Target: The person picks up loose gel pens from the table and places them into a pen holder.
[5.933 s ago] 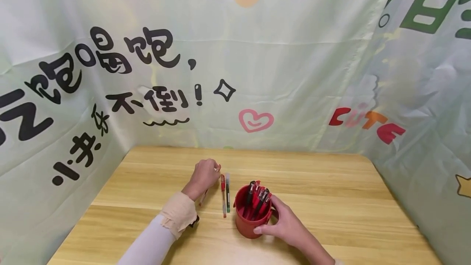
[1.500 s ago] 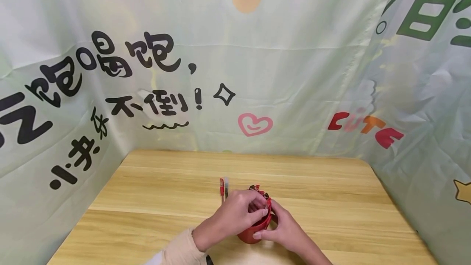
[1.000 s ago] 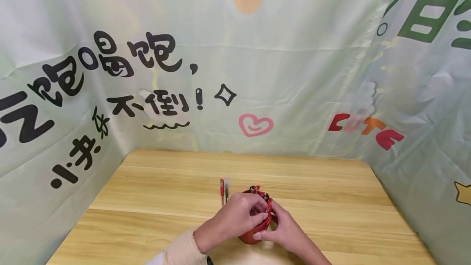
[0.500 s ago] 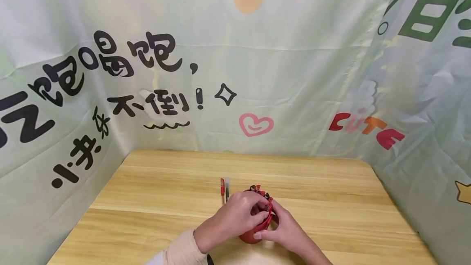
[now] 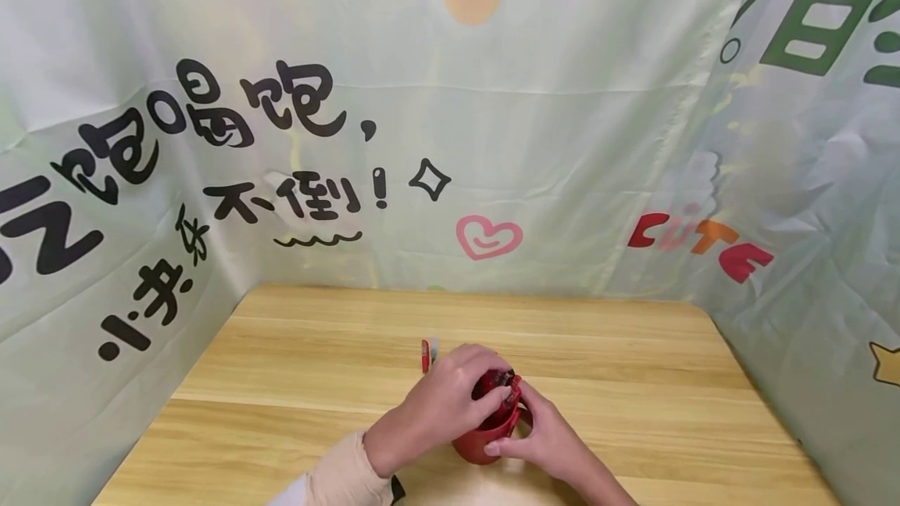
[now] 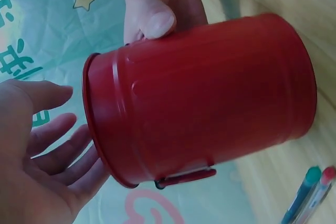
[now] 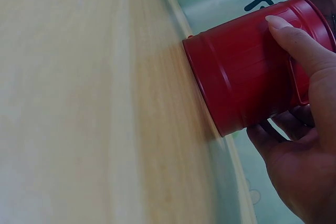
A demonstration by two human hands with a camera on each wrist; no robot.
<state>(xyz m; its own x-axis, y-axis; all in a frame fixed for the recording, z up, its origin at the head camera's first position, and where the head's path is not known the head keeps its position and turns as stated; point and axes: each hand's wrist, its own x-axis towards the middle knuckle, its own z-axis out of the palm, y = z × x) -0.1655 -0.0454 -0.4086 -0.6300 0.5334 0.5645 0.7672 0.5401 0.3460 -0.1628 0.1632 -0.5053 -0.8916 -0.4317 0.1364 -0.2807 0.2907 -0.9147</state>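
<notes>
A small red metal bucket (image 5: 480, 447) stands on the wooden table with several red and black pens (image 5: 506, 381) upright inside. My right hand (image 5: 555, 440) grips it from the right, the thumb on its near wall, as the right wrist view confirms with the bucket (image 7: 241, 66). Over the bucket's mouth is my left hand (image 5: 446, 397), thumb and fingers apart by the pen tops. The left wrist view shows that hand (image 6: 47, 156) spread at the rim, nothing visible between thumb and fingers. Whether its fingertips touch the pens is hidden.
Left of the bucket lie a red pen (image 5: 425, 355) and a pen with a clear cap (image 5: 434, 350), partly covered by my left hand. In the left wrist view their ends look pink-red and green. A printed cloth (image 5: 562, 139) surrounds the table (image 5: 302, 350).
Earlier my left hand was at a pen on the table left of the bucket, then moved right over the bucket. Since half a second ago it has risen slightly and its fingers have spread. The right hand stays.
</notes>
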